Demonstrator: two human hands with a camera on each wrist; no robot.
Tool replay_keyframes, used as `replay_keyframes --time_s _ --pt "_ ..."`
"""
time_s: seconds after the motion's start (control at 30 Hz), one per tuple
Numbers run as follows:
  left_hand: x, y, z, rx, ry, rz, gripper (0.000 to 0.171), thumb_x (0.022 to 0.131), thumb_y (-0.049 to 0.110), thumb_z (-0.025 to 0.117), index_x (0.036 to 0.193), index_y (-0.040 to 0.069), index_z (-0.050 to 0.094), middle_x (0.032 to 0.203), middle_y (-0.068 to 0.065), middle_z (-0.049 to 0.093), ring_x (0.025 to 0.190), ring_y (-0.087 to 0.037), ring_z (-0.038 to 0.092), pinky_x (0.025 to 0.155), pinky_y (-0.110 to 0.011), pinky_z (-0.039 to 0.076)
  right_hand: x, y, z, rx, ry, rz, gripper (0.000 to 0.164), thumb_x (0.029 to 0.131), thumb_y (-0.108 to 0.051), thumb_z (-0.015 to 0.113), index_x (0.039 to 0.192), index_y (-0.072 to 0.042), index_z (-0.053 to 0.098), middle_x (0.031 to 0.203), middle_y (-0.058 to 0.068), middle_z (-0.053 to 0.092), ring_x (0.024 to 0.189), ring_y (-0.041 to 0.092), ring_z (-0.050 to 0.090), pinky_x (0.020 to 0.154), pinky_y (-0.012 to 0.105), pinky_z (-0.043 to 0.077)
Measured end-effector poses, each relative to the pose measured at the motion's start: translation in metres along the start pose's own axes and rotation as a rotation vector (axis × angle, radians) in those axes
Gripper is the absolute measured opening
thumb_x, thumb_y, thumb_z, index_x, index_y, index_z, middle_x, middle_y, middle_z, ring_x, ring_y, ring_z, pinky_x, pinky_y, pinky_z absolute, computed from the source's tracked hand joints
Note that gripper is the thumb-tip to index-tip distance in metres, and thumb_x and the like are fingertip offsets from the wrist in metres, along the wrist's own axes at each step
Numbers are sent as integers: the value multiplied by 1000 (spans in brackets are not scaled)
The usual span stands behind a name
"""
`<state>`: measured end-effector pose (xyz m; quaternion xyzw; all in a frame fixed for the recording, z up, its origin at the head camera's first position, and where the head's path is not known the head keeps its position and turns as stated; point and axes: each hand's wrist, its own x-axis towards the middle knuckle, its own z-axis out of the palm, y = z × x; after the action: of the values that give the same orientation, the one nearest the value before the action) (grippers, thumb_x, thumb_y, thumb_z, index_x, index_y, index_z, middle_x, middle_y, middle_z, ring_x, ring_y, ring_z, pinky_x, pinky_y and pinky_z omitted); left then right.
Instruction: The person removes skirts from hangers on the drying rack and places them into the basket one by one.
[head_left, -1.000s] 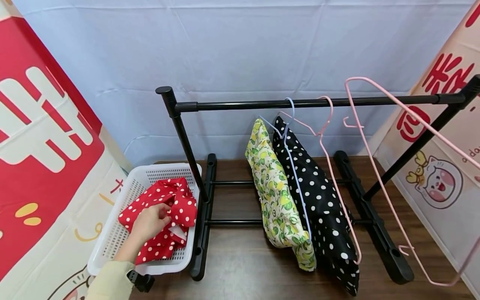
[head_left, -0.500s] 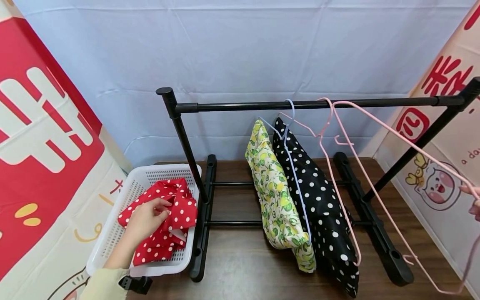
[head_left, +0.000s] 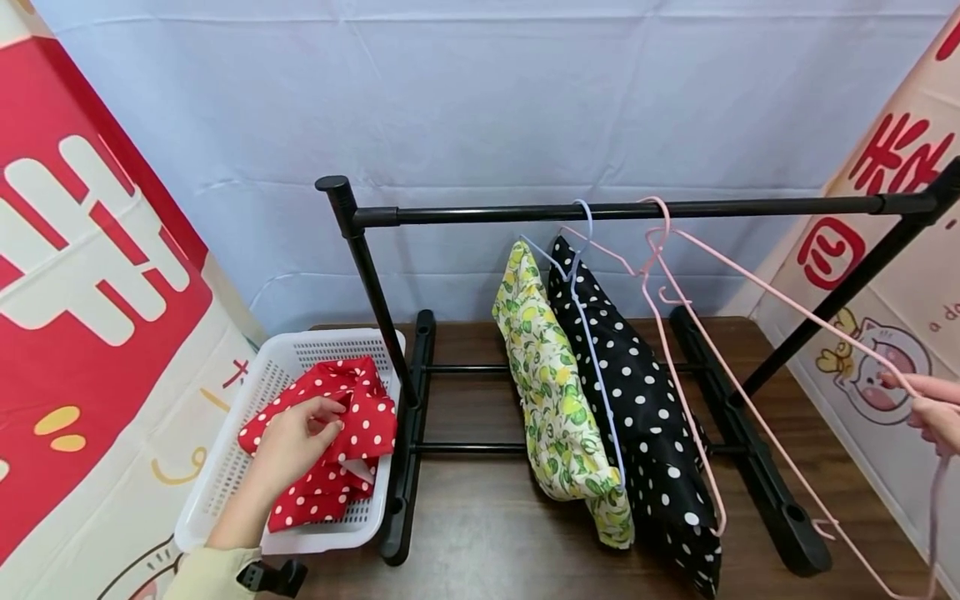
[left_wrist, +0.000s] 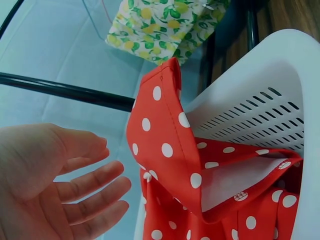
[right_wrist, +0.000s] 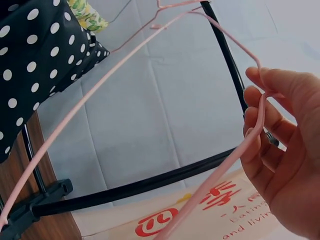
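A red cloth (head_left: 372,417) with white dots lies bunched in a white plastic basket (head_left: 322,336) at the left. My left hand (head_left: 288,442) hovers at this cloth, fingers relaxed. The left wrist view shows a gap between that hand (left_wrist: 85,185) and the raised fold of the cloth (left_wrist: 162,127), and nothing in its fingers. At the far right, my right hand (head_left: 937,408) pinches a pink hanger by its neck, thumb against fingers. The bare hanger (right_wrist: 220,172) is held sideways, its far corner overlapping another hanger in the head view.
A black rack (head_left: 465,213) stands mid-table. From its bar hang a lemon-print piece (head_left: 543,392) on a blue hanger (head_left: 587,333) and a black dotted piece (head_left: 630,383) on a pink hanger (head_left: 678,392). Printed panels stand at both sides.
My right hand has come into view from the right, bringing the pink hanger leftward and its far corner lower. My left hand stays near the red cloth, its fingers slightly loosened.
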<state>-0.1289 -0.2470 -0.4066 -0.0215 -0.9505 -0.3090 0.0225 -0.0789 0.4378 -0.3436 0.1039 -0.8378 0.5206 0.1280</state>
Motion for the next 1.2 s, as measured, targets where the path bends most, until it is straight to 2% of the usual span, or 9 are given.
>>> replay_keyframes --time_s 0.13,0.23,0.33,0.5,0.73,0.83,0.9,1.07,1.2 --pt "-3 -1 1 -6 8 -4 32 79 20 71 110 15 63 105 -7 64 93 -24 60 72 -41 54 0 10 -3 -170 55 -111 65 90 11 38 113 -47 56 60 -20 49 42 -4 38 31 21 21" --pt "-4 -2 2 -11 15 -5 32 79 19 71 110 15 63 105 -8 64 93 -25 60 72 -42 54 1 -18 13 -289 164 -89 63 87 8 50 107 -51 56 63 -21 48 48 -4 38 35 21 24" --pt "-3 -2 4 -9 23 7 33 79 19 71 110 14 63 104 -8 64 93 -26 60 72 -41 54 6 -42 25 -327 219 -122 62 83 12 53 109 -45 59 68 -27 51 52 -14 44 36 14 30" --pt "-1 -1 4 -6 39 22 32 78 18 71 109 15 63 104 -8 65 93 -27 61 71 -41 54 16 -60 36 -249 175 -103 60 85 12 50 109 -42 59 67 -25 51 50 -13 45 34 16 28" --pt "-1 -2 4 -25 49 29 31 78 17 71 109 14 63 103 -9 65 90 -26 61 69 -39 54 30 -60 45 -391 233 -115 53 86 3 58 102 -47 55 69 -29 51 44 -7 41 36 10 33" --pt "0 -1 5 -39 55 35 32 79 18 71 109 14 63 103 -8 65 90 -24 61 70 -38 55 35 -61 46 -462 231 -130 48 88 -1 57 105 -46 54 68 -29 46 43 -5 36 35 14 29" --pt "2 0 6 -52 62 41 32 79 19 71 110 15 62 103 -6 65 90 -23 61 71 -38 54 39 -62 47 -509 229 -138 41 88 -3 57 107 -39 58 65 -27 44 42 -4 34 34 17 27" --pt "3 5 8 -84 83 54 30 80 17 70 109 14 63 101 -5 66 88 -21 62 74 -38 54 50 -69 51 -662 214 -119 21 88 -9 60 106 -1 66 54 -11 41 34 0 30 32 20 23" --pt "3 9 11 -103 89 49 28 81 16 70 108 13 64 99 -6 66 87 -21 62 74 -39 54 59 -78 55 -804 177 -87 29 90 -19 57 103 6 64 51 1 44 32 3 29 33 24 22"
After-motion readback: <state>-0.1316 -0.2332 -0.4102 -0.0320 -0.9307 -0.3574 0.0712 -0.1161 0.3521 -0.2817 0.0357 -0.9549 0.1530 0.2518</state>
